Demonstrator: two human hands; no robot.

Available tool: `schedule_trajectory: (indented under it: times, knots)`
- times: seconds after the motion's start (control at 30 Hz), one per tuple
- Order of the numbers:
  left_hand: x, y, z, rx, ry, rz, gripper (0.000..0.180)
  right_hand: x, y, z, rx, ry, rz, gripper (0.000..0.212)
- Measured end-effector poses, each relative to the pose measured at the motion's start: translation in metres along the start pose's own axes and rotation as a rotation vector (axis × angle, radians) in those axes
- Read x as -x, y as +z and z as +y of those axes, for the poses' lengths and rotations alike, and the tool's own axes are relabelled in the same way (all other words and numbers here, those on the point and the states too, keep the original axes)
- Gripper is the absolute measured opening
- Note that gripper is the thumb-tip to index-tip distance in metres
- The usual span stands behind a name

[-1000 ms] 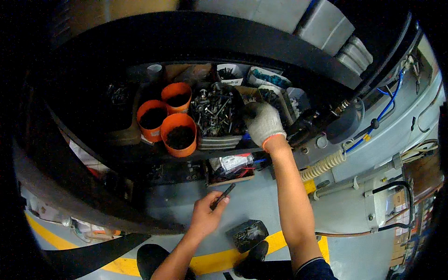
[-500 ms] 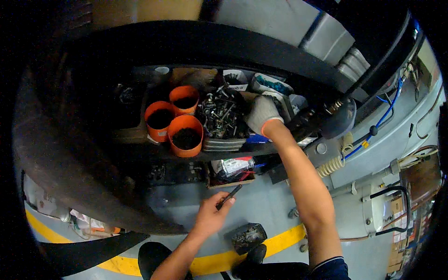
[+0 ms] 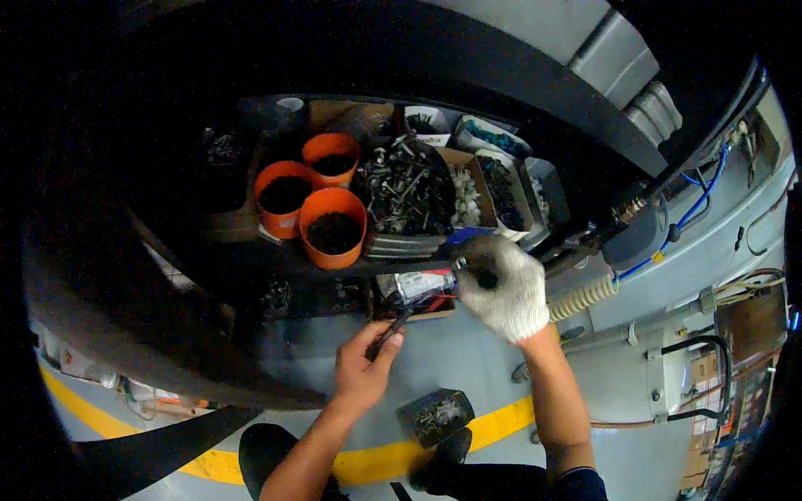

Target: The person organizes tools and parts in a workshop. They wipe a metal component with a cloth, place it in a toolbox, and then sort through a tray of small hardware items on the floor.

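My bare left hand (image 3: 362, 369) is closed around a thin dark rod (image 3: 393, 330), which points up and away. Its exact kind is not clear. My right hand (image 3: 511, 292), in a white knit glove with dark-stained fingertips, pinches a small shiny metal fastener (image 3: 459, 263), partly covered by the fingers. It hovers just in front of the shelf edge. Behind it lies a heap of loose bolts and screws (image 3: 405, 188) in a bin. To the right of the heap is a carton of white small parts (image 3: 466, 194), and beside that a white bin of dark parts (image 3: 503, 190).
Three orange cups (image 3: 332, 242) of dark small parts stand left of the bolts. Below the shelf sits a box with a silvery packet (image 3: 424, 285). A dark bin (image 3: 436, 419) is on the floor near my feet, by a yellow line (image 3: 388, 469). Coiled hose (image 3: 585, 299) hangs at right.
My right hand has drawn back from the bins toward me, now with a small metal fastener in its fingertips. My left hand has shifted slightly left and up, still holding the rod.
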State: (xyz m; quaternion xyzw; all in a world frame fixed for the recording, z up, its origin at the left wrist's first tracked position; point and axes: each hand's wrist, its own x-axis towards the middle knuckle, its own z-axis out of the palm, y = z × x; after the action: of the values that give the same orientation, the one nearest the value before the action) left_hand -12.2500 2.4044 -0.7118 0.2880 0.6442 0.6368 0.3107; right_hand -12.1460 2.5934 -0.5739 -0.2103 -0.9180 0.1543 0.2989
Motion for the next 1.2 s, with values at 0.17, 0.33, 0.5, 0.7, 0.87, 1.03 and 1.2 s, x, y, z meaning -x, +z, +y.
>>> schedule_trajectory:
  times: [0.17,0.33,0.5,0.7,0.87,1.03,1.2]
  knots:
    - [-0.004,0.007,-0.003,0.038,0.050,-0.052,0.020,0.039,-0.003,-0.009,-0.272,0.241,-0.084,0.036]
    - [-0.005,0.015,-0.005,-0.030,0.112,-0.089,0.022,0.060,0.003,-0.004,-0.422,0.330,-0.082,0.042]
    - [-0.008,0.025,-0.013,-0.041,0.186,-0.109,0.021,0.068,0.000,0.005,-0.403,0.426,-0.127,0.039]
    - [-0.009,0.031,-0.003,-0.100,0.298,-0.141,0.019,0.083,-0.002,0.021,-0.335,0.306,-0.173,0.034]
    - [-0.013,0.032,-0.002,-0.185,0.336,-0.215,0.017,0.091,-0.003,0.024,-0.282,0.275,-0.201,0.031]
    - [-0.015,0.027,-0.001,-0.281,0.347,-0.266,0.016,0.094,-0.007,0.021,-0.305,0.301,-0.243,0.030]
    - [-0.016,0.023,-0.004,-0.297,0.335,-0.344,0.020,0.098,-0.005,0.031,-0.270,0.134,-0.265,0.023]
